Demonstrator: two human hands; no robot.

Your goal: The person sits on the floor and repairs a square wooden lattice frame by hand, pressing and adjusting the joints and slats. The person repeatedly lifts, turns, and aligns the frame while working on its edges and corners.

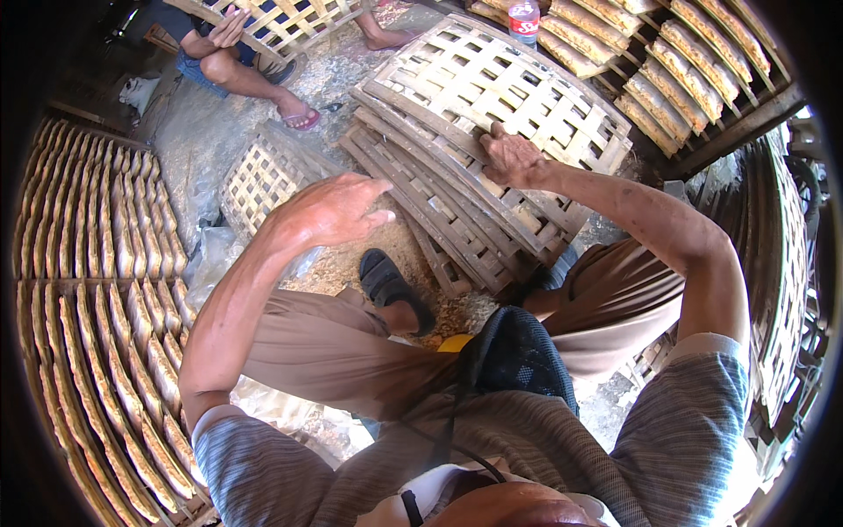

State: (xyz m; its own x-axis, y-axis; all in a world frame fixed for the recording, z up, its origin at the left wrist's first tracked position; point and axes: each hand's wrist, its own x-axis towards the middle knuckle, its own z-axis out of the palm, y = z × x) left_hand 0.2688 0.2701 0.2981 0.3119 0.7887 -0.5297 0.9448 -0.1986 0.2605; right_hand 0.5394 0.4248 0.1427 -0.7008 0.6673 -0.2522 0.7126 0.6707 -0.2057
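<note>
A stack of woven bamboo trays (518, 97) with wooden edge slats lies in front of me, its layers fanned out unevenly. My right hand (514, 158) rests at the near edge of the top tray, fingers curled over its slat. Left of the stack, my left hand (338, 211) hovers in the air with index finger and thumb apart, holding nothing. Beneath it, a smaller woven piece (259, 186) leans or lies on the floor; how it is supported is hard to make out.
Racks of crusted slabs (114, 220) line the left side, and similar slabs (676, 79) fill a rack at the upper right. A bottle (524, 22) with a red label stands beyond the stack. Opposite, another person's hand (230, 28) holds a woven tray (299, 25). Crumbs litter the floor.
</note>
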